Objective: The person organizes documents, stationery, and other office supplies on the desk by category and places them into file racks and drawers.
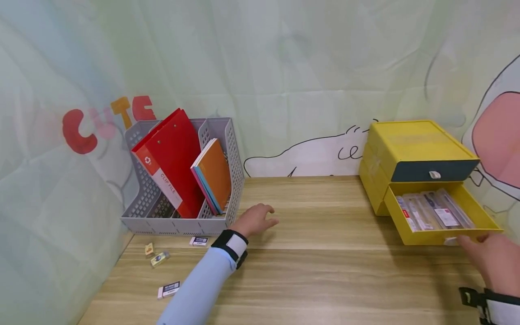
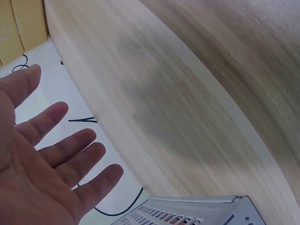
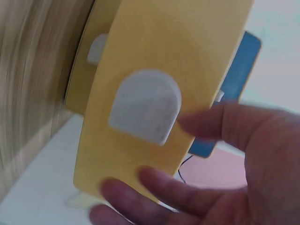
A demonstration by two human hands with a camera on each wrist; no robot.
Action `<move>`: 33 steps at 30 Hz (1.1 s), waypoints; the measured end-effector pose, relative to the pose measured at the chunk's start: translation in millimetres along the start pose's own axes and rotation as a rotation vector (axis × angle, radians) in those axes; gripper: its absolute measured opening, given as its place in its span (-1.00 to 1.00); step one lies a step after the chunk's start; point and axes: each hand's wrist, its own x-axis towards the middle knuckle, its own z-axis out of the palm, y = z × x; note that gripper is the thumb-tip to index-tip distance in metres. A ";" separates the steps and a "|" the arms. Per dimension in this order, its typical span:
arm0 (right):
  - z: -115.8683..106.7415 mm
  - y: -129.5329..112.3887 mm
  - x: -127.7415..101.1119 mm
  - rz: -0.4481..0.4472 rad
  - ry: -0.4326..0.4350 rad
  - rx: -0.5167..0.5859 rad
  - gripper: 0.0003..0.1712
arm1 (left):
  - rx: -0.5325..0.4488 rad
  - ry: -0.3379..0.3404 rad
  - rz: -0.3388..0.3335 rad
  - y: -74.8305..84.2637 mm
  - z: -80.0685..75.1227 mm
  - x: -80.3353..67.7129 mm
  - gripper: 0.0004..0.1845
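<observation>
My right hand (image 1: 493, 257) is at the front of a pulled-out yellow drawer (image 1: 426, 237). In the right wrist view its thumb (image 3: 201, 125) lies close beside the drawer's white tab handle (image 3: 145, 105), fingers loosely bent and not closed round it; whether the thumb touches cannot be made out. Clear plastic cases (image 1: 420, 212), apparently of pens or leads, lie in the drawer. My left hand (image 1: 253, 220) hovers over the table by the right side of a grey file rack (image 1: 235, 189). It holds nothing, its fingers spread and slightly bent in the left wrist view.
A red clip file (image 1: 174, 158) and several thin notebooks (image 1: 217, 176) lean in the rack. Small erasers (image 1: 199, 241) lie in front of it, left of my left forearm. The yellow drawer unit (image 1: 418, 140) has a dark blue upper drawer (image 1: 414, 171), pushed in. A printed curtain hangs behind.
</observation>
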 end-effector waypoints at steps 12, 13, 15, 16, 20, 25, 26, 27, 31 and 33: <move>1.7 -13.4 9.1 -0.187 0.005 -0.157 -0.27 | -0.017 -0.009 0.016 2.5 -0.4 -0.9 -0.54; 3.0 -16.3 12.0 -0.182 0.017 -0.157 -0.30 | -0.021 -0.009 0.016 2.0 -0.2 -1.3 -0.54; 6.1 -22.4 19.1 -0.180 0.039 -0.163 -0.39 | -0.024 -0.012 0.012 1.2 -0.1 -2.1 -0.54; 8.1 -25.6 23.3 -0.178 0.053 -0.164 -0.41 | -0.024 -0.014 0.011 0.7 0.1 -2.4 -0.54; 16.3 -36.4 41.7 -0.223 0.087 -0.097 -0.40 | -0.017 -0.012 0.017 -1.6 1.0 -2.6 -0.54; 24.9 -43.1 62.7 -0.317 0.084 0.024 -0.36 | -0.014 -0.003 0.026 -2.4 -1.0 -4.5 -0.55; 26.7 -44.1 65.9 -0.329 0.079 0.038 -0.35 | -0.018 -0.003 0.022 -2.6 -1.0 -4.3 -0.55; 27.6 -44.2 68.6 -0.342 0.079 0.049 -0.35 | -0.022 -0.005 0.019 -2.0 -1.0 -4.3 -0.55; 30.4 -45.6 75.3 -0.373 0.070 0.057 -0.34 | -0.031 -0.009 0.016 -0.6 0.0 -4.0 -0.56; 31.6 -47.1 77.4 -0.384 0.078 0.049 -0.33 | -0.032 -0.010 0.017 -0.3 -0.2 -4.7 -0.56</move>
